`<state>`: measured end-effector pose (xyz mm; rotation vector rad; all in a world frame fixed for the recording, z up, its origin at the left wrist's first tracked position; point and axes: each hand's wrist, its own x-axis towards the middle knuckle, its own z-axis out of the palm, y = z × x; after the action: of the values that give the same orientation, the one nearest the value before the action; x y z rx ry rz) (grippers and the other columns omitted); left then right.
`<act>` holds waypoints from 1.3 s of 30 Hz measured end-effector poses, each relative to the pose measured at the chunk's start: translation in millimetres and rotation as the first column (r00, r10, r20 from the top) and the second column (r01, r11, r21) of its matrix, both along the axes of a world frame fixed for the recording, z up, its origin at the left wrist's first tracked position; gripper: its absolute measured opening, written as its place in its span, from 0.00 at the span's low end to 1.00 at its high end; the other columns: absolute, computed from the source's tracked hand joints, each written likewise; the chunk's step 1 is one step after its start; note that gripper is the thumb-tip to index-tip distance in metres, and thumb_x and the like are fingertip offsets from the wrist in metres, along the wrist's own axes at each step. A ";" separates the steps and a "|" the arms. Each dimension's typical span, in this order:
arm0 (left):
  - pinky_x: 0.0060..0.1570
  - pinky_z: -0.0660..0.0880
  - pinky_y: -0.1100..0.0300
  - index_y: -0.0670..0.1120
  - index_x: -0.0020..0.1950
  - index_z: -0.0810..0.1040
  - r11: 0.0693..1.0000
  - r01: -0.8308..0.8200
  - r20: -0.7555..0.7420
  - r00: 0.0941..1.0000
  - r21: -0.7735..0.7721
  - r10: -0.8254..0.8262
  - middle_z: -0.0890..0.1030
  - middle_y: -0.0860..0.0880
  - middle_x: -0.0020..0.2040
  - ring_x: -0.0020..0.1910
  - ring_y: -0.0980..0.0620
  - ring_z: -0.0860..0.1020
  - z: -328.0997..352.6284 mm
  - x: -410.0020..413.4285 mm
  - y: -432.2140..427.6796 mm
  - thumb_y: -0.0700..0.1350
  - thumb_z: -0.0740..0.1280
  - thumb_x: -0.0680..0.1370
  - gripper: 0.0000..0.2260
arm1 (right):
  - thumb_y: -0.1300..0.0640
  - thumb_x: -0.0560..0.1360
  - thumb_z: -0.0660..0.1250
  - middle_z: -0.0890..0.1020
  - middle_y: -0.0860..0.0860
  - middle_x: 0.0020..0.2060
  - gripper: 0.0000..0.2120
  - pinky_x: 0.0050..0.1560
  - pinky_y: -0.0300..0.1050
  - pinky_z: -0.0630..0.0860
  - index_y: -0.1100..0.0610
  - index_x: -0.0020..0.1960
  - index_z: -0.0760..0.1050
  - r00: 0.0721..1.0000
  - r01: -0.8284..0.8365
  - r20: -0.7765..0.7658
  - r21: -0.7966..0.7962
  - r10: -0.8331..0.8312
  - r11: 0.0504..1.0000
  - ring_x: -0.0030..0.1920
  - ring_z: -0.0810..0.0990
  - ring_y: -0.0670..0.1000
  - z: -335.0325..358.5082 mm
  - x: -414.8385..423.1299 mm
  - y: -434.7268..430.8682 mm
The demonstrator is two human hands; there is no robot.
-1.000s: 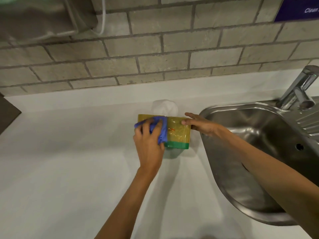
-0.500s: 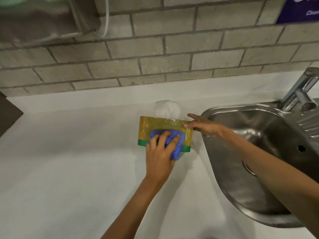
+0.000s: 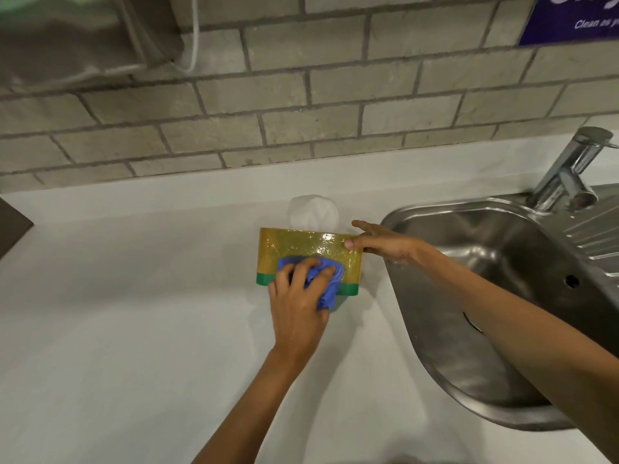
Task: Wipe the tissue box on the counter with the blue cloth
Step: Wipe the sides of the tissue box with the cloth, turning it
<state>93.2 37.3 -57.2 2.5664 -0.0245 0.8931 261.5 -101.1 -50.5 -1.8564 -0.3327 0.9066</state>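
Note:
A yellow tissue box (image 3: 301,246) with a green bottom band stands on the white counter (image 3: 134,313), a white tissue (image 3: 313,211) sticking out of its top. My left hand (image 3: 298,306) presses a crumpled blue cloth (image 3: 326,286) against the lower middle of the box's near face. My right hand (image 3: 385,244) grips the box's upper right corner, thumb on the near face and fingers over the top.
A steel sink (image 3: 485,296) lies directly right of the box, with a chrome tap (image 3: 569,169) at its back. A brick wall (image 3: 301,95) rises behind the counter. A metal dispenser (image 3: 67,35) hangs top left, and a dark object (image 3: 13,226) sits at the left edge.
My left hand slid the blue cloth from the box's upper left down to its lower middle, then slightly back left. My right hand kept its grip on the right corner.

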 end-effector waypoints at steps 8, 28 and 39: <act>0.40 0.73 0.56 0.48 0.46 0.84 0.975 0.124 -0.012 0.992 0.185 -0.124 0.85 0.46 0.48 0.50 0.48 0.68 -14.6 -7.3 9.7 0.35 0.78 0.54 0.22 | 0.37 0.47 0.76 0.78 0.50 0.54 0.66 0.74 0.53 0.58 0.56 0.75 0.46 0.999 -0.014 0.030 -0.060 0.016 0.998 0.65 0.71 0.54 0.6 4.3 -1.9; 0.49 0.67 0.75 0.44 0.54 0.81 0.923 0.055 -0.062 0.995 -0.382 -0.084 0.79 0.47 0.50 0.48 0.47 0.73 -13.6 -17.4 -9.5 0.32 0.63 0.63 0.22 | 0.46 0.61 0.76 0.66 0.60 0.69 0.54 0.61 0.43 0.64 0.47 0.75 0.44 0.989 0.074 0.127 -0.025 -0.070 0.997 0.63 0.69 0.52 -0.5 -6.8 -6.3; 0.43 0.72 0.61 0.48 0.52 0.78 0.313 -0.305 -0.265 0.950 -0.899 0.166 0.80 0.46 0.49 0.42 0.51 0.77 -8.5 -18.9 19.4 0.33 0.61 0.75 0.13 | 0.37 0.46 0.78 0.59 0.56 0.73 0.69 0.72 0.55 0.62 0.41 0.72 0.36 0.897 0.161 0.405 0.074 -0.177 0.984 0.73 0.60 0.55 -7.6 -54.1 -2.8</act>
<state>74.4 56.7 -65.7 1.4719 0.7338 0.5424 207.4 -103.9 -58.2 -1.9987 -0.4325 0.3814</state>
